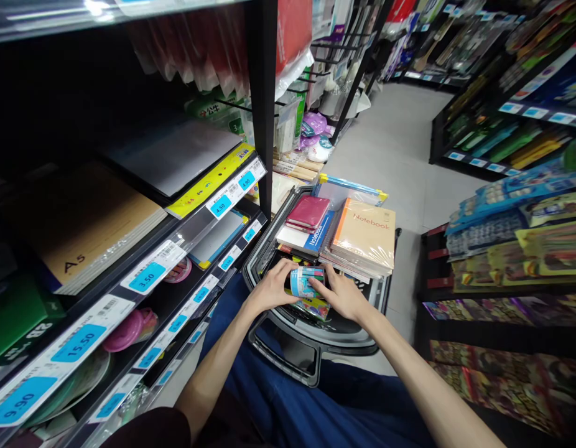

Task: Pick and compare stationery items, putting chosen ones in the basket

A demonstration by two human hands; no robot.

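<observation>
A small blue printed tub, lying on its side, is held between my two hands over the near part of a black shopping basket. My left hand is closed round its left end. At the right end my right hand grips it, thumb across the front. I cannot make out what is in the tub. Colourful packaging lies below it in the basket. Beyond my hands are a stack of tan notebooks in clear wrap, red-covered books and a blue-and-white notebook.
Close on my left is a shelf with price tags, brown A5 pads and a pink-lidded tub. The basket's handle lies towards my legs. Racks of packaged goods stand right. Grey floor runs ahead.
</observation>
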